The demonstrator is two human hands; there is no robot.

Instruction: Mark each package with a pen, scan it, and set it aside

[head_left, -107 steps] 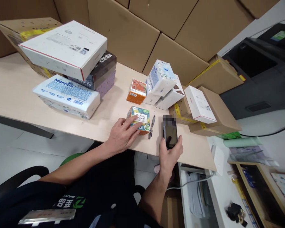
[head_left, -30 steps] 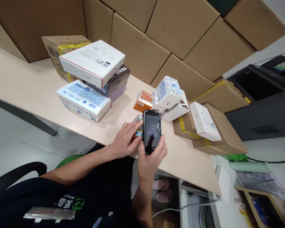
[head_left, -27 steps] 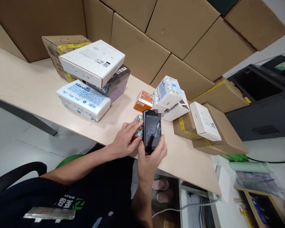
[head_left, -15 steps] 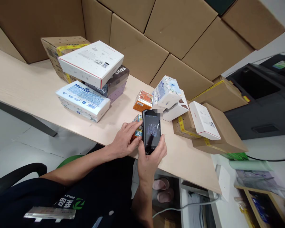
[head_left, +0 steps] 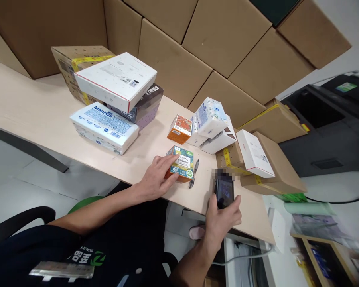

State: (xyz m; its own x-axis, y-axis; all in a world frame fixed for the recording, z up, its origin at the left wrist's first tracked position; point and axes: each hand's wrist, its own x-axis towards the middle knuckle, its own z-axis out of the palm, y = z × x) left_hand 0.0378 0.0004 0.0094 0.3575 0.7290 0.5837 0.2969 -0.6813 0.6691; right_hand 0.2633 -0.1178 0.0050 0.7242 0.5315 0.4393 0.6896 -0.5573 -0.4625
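Note:
My right hand [head_left: 221,213] grips a black smartphone [head_left: 225,193] by its sides, low over the right part of the table, the screen facing up. My left hand [head_left: 155,179] has its fingers and thumb around the left side of a small blue-green and orange box [head_left: 186,159] printed with "50" and "1.3"; the box's left end is partly covered by the fingers. Just right of that box lies a dark pen [head_left: 194,173]. Behind it stands an orange box [head_left: 179,129] with a food picture on top.
On the left are a Manhua tissue pack [head_left: 104,125], a white box [head_left: 116,77] and a taped carton [head_left: 68,75]. Tissue packs [head_left: 211,115] and another white box [head_left: 254,153] stand at the right. Large cartons [head_left: 173,59] line the back, with a dark machine [head_left: 326,131] on the right.
My right hand has carried the phone right, away from the small box, uncovering the box's front and the pen. The left hand remains on the box.

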